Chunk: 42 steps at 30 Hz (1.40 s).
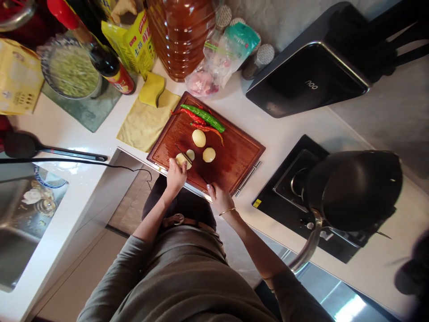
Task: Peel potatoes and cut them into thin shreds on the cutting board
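A white desk point(275, 129) carries a black wok point(351, 188) on a stove, a large jug of oil point(181, 36) and a wooden cutting board point(231, 156) near its front edge. On the board lie a green chilli point(203, 117), red chillies point(194, 117) and two peeled potatoes point(199, 137). The work looks like slicing: a cut potato point(183, 159) sits at the board's near-left corner, a slice just beside it. The left hand point(176, 175) curls over it, fingers pressed on top. The right hand point(219, 197) rests closed at the board's near edge; whether it grips a knife handle cannot be told. Cutting on calls for steady fingers kept clear of any blade.
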Available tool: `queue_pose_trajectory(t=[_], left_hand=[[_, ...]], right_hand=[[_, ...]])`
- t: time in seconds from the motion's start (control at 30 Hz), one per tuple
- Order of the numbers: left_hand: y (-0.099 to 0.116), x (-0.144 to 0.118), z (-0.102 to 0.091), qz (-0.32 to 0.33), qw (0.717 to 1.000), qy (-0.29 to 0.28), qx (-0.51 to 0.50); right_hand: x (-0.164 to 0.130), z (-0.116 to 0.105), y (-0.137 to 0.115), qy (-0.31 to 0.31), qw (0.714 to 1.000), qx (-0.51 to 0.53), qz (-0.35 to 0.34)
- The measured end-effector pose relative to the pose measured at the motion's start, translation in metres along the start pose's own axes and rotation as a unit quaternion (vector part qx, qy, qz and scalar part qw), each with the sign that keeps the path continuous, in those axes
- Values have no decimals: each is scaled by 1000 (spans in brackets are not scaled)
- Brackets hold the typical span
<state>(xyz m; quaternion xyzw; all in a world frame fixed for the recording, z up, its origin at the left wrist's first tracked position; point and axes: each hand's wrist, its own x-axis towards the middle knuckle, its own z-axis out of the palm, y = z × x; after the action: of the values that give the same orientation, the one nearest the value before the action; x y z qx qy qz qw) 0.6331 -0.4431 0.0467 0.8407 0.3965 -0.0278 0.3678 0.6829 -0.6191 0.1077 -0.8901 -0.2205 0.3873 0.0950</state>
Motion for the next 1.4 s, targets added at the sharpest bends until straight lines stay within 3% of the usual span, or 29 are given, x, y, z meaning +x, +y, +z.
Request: queue_pose_trajectory(t=[0.43,0.87,1.17,1.4], left_hand=[[0,0,0,1,1000,4,-16],[2,0,-1,-16,1000,-6,-15],[-1,0,1,1,1000,5,-17],[-4,0,3,-3,1000,5,-23]], right_hand=[[-2,-2,-4,-23,999,-20,11],[35,16,-8,-19,999,-38,14],[10,2,-7,9,1000,17,-4],[-2,-3,-7,-8,1000,16,5]])
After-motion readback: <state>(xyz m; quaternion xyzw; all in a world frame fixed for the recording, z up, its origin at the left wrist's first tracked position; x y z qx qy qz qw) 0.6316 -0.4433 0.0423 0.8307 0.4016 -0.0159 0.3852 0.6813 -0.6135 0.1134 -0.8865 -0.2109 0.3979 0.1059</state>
